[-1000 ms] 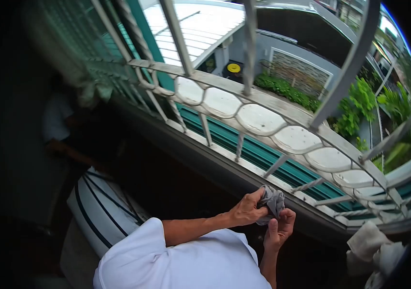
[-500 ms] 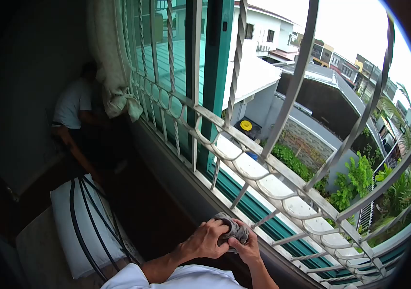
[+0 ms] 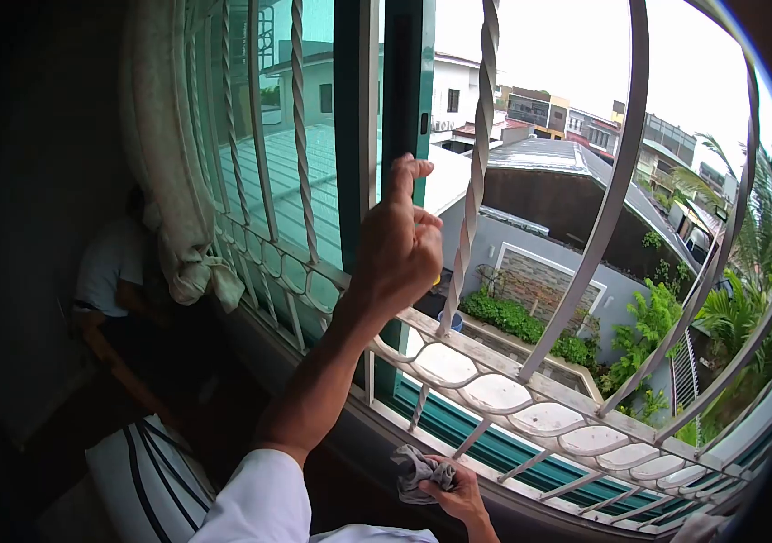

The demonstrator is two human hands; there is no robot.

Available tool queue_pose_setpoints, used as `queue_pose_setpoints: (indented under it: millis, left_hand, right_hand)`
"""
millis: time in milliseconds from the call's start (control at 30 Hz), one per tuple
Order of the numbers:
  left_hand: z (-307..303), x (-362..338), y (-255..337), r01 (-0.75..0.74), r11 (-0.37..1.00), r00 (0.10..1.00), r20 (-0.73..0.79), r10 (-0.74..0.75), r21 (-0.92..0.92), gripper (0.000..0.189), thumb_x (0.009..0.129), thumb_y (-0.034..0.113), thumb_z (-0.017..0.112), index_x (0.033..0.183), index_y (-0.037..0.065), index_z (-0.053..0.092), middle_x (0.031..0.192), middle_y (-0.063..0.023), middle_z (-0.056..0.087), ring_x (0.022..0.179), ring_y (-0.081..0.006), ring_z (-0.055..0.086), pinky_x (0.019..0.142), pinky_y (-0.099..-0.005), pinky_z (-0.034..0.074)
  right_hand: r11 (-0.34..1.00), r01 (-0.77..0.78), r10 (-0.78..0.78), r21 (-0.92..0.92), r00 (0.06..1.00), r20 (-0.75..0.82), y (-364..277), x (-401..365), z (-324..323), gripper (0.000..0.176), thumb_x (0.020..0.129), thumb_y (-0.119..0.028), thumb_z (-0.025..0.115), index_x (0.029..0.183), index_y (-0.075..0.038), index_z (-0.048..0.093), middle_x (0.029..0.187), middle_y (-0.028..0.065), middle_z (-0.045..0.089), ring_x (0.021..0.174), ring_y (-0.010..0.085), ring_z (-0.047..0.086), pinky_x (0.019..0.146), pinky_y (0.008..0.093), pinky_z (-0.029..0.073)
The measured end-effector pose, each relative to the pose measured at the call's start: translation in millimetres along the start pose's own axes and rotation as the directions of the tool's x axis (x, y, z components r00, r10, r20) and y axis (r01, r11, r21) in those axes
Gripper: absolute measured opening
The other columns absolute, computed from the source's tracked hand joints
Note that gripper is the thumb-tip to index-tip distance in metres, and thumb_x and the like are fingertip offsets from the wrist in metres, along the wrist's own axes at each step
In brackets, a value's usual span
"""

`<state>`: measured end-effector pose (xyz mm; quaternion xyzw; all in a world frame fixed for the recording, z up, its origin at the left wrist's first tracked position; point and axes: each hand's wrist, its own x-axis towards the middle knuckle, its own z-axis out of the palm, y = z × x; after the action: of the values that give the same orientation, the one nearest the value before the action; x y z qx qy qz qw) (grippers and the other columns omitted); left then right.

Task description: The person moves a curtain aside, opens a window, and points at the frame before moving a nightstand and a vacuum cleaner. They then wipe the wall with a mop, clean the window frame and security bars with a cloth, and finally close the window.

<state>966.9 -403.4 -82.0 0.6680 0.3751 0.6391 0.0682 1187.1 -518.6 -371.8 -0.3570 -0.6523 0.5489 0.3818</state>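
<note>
My left hand point(image 3: 401, 242) is raised in front of the window grille point(image 3: 476, 181), palm turned away. Its index finger stretches up and bends to the right, while the other fingers curl loosely with nothing visible in them. Behind the fingertips, overlapped by them in this view, stands the dark green edge frame point(image 3: 426, 100) of the sliding window. Low down by the sill, my right hand point(image 3: 464, 498) grips a crumpled grey rag point(image 3: 418, 472), its thumb pressed over the cloth.
A bundled, knotted curtain point(image 3: 169, 172) hangs left of the window. In the dark corner a person point(image 3: 110, 271) sits bent over. Below lies a white cushion point(image 3: 128, 480) behind dark curved bars. Outside are roofs, plants and a stone-faced wall point(image 3: 544, 281).
My left hand has let go of the rag and risen to the window frame. The right hand keeps the rag near the sill. The view has tilted up and turned slightly right.
</note>
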Motion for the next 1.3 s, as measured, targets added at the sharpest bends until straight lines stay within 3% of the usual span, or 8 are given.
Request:
queue_pose_setpoints:
  millis: [400,600,667,767,833,967,1133,1300]
  left_hand:
    - [-9.4,42.8,14.6,-0.086,0.977,0.964,-0.232,0.131,0.194,0.042,0.071,0.005,0.05,0.109,-0.012,0.056,0.087,-0.0214,0.063,0.084,-0.0347,0.065,0.08,-0.0363,0.05]
    - [6.1,38.7,4.8,-0.09,0.823,0.954,-0.189,0.233,0.561,0.043,0.084,0.005,0.06,0.124,-0.011,0.053,0.122,-0.0312,0.059,0.112,-0.0387,0.06,0.096,-0.0497,0.045]
    - [-27.5,70.7,-20.3,-0.017,0.779,0.99,-0.1,0.102,0.626,0.051,0.087,0.022,0.063,0.129,-0.006,0.055,0.108,-0.015,0.073,0.088,-0.0159,0.07,0.059,-0.0307,0.054]
    - [-13.7,63.6,-14.3,-0.201,0.521,0.879,-0.082,0.469,0.829,0.042,0.089,0.02,0.064,0.124,-0.004,0.06,0.114,-0.0142,0.071,0.093,-0.024,0.07,0.076,-0.0346,0.054]
    - [-12.9,62.8,-19.9,-0.565,-0.139,0.604,0.523,0.601,0.813,0.036,0.09,0.015,0.063,0.122,-0.002,0.062,0.119,-0.0142,0.069,0.108,-0.0312,0.065,0.093,-0.0386,0.049]
    - [16.5,60.6,-24.2,-0.754,-0.149,0.481,0.693,0.537,0.639,0.026,0.083,0.009,0.063,0.108,0.003,0.068,0.105,-0.0165,0.07,0.107,-0.0292,0.064,0.102,-0.046,0.041]
    - [42.7,96.8,-71.4,-0.84,-0.255,0.543,0.728,-0.419,0.479,0.034,0.1,0.03,0.054,0.1,0.004,0.074,0.093,-0.0164,0.073,0.091,-0.0286,0.068,0.102,-0.0552,0.038]
    - [45.4,109.7,-86.9,-0.925,-0.233,0.376,0.815,-0.441,0.3,0.026,0.09,0.028,0.063,0.077,0.008,0.072,0.072,-0.0124,0.069,0.069,-0.028,0.07,0.071,-0.0421,0.057]
  right_hand:
    - [0.998,-0.066,0.067,-0.012,0.997,0.027,31.9,-6.0,2.7,0.048,0.082,-0.014,0.081,0.125,-0.003,0.063,0.101,0.0052,0.072,0.089,0.0094,0.062,0.083,0.0257,0.051]
    - [0.991,-0.121,0.123,-0.059,0.992,0.017,43.6,-23.2,-16.6,0.051,0.08,-0.016,0.081,0.126,-0.008,0.062,0.096,0.0121,0.073,0.081,0.0182,0.066,0.079,0.0301,0.053]
    - [0.983,-0.182,0.182,-0.037,0.983,0.006,46.1,-29.6,-24.8,0.051,0.08,-0.019,0.083,0.126,-0.007,0.064,0.103,0.0099,0.072,0.089,0.0121,0.064,0.083,0.027,0.051]
    - [0.982,-0.188,0.188,-0.001,0.982,-0.018,53.6,-38.5,-37.4,0.051,0.08,-0.018,0.083,0.126,-0.005,0.064,0.104,0.0093,0.072,0.091,0.0122,0.064,0.084,0.0272,0.052]
    - [0.999,-0.038,0.039,0.011,0.99,-0.132,61.9,-51.2,-45.7,0.052,0.08,-0.018,0.082,0.126,-0.006,0.062,0.097,0.0118,0.073,0.085,0.0182,0.068,0.081,0.0303,0.054]
    - [0.991,-0.077,0.096,0.113,0.981,-0.168,66.5,-64.2,-75.6,0.051,0.077,-0.013,0.083,0.124,-0.002,0.064,0.103,0.0086,0.072,0.093,0.0135,0.065,0.087,0.0274,0.051]
    - [0.994,-0.001,-0.016,-0.106,0.987,-0.159,68.0,-54.4,-98.8,0.052,0.076,-0.013,0.083,0.124,-0.005,0.064,0.095,0.0128,0.072,0.084,0.0186,0.067,0.079,0.0295,0.053]
    - [0.947,0.147,-0.2,-0.285,0.966,-0.166,84.5,-54.2,-102.1,0.062,0.07,-0.012,0.084,0.127,-0.007,0.059,0.091,0.0188,0.071,0.075,0.0364,0.068,0.07,0.036,0.053]
